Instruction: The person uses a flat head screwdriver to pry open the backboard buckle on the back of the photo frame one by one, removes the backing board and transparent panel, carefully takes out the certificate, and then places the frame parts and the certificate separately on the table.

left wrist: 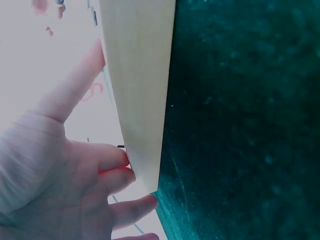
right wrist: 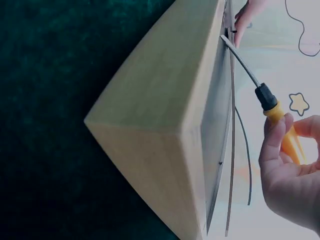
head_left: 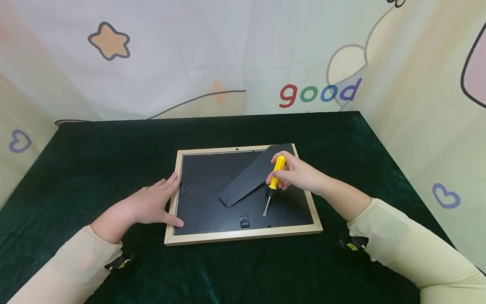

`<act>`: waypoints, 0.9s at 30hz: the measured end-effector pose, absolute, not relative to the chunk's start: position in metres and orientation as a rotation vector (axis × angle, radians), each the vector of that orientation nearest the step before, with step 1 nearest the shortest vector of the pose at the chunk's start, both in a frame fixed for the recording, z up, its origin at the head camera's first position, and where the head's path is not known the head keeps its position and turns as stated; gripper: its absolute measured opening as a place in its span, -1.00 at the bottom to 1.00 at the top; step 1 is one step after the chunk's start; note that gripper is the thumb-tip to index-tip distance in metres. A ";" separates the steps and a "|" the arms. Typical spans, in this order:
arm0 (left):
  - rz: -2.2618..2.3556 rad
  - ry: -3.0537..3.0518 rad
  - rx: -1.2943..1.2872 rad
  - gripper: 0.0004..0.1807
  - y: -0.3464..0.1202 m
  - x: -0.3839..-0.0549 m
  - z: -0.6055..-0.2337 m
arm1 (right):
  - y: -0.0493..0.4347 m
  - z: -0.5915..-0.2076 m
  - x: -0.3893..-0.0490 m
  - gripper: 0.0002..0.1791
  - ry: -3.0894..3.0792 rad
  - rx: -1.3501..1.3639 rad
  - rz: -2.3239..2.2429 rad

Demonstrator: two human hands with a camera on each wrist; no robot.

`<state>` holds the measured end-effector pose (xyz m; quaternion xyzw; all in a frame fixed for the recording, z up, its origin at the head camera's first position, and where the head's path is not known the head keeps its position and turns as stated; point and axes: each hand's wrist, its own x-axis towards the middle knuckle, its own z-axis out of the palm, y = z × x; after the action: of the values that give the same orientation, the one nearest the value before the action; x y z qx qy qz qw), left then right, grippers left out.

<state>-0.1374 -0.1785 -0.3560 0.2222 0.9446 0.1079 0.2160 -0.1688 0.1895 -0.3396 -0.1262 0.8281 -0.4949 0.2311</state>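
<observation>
A picture frame (head_left: 243,235) of pale wood lies face down, its black backing board (head_left: 209,177) showing. Across the right half slants a black easel stand leg (head_left: 250,175). My left hand (head_left: 149,204) rests on the frame's left side with fingers spread, the thumb reaching over the lower left rim. In my right hand (head_left: 301,173) I hold a screwdriver (head_left: 278,169) by its yellow handle, its flat tip pointing down close over the board. The right wrist view shows the shaft (right wrist: 245,62) slanting toward the frame's inner edge. A small dark hanger (head_left: 244,223) sits near the lower edge.
Dark green velvety cloth (head_left: 243,274) covers the table under and around the frame. Behind it hangs a pale printed curtain (head_left: 190,55) with a star and the word "good". Small dark tabs (head_left: 269,226) stick up along the frame's inner edge.
</observation>
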 end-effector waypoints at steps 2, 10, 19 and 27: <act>0.298 2.614 0.617 0.29 -0.179 -0.137 -0.354 | 0.189 -0.340 -0.168 -0.53 2.267 -0.350 -1.341; 0.262 2.616 0.617 0.34 -0.177 -0.135 -0.351 | 0.189 -0.342 -0.165 -0.52 2.223 -0.427 -1.248; 0.173 2.661 0.621 0.41 -0.169 -0.134 -0.354 | 0.182 -0.326 -0.144 -0.52 2.375 -0.569 -1.118; 0.160 2.655 0.599 0.43 -0.170 -0.135 -0.353 | 0.178 -0.330 -0.152 -0.51 2.418 -0.466 -1.068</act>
<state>-0.1350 -0.1699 -0.3527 0.2149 0.9529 0.0575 0.2061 -0.1518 0.1780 -0.3303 -0.1690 0.8774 -0.3874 0.2271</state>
